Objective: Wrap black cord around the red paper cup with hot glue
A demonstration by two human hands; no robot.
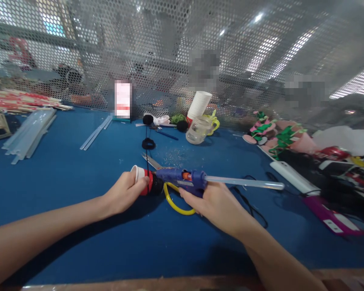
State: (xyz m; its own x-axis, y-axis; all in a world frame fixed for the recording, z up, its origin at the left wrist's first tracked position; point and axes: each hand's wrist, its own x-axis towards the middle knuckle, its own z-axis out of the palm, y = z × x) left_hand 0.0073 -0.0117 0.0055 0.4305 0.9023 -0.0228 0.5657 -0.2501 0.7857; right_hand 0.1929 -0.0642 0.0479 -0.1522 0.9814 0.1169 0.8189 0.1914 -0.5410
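My left hand point(124, 193) is closed round a small paper cup point(137, 173), white at its open end, with red and black wrapping toward the other. The cup lies on its side in the grip. In my right hand point(220, 204) is a blue hot glue gun point(172, 176), its nozzle close to the cup's black end; whether they touch I cannot tell. A long clear glue stick point(248, 182) sticks out of its back. Scissors with yellow handles point(177, 207) lie under the gun, partly hidden. Black yarn point(147, 143) runs from the cup back across the table.
Glue sticks point(33, 131) lie at the left. At the back are a lit phone point(123, 99), a black yarn ball point(182, 126), stacked paper cups point(199, 104) and a clear mug point(197, 131). Craft flowers point(286, 139) and a white-and-purple power strip point(333, 216) sit at the right.
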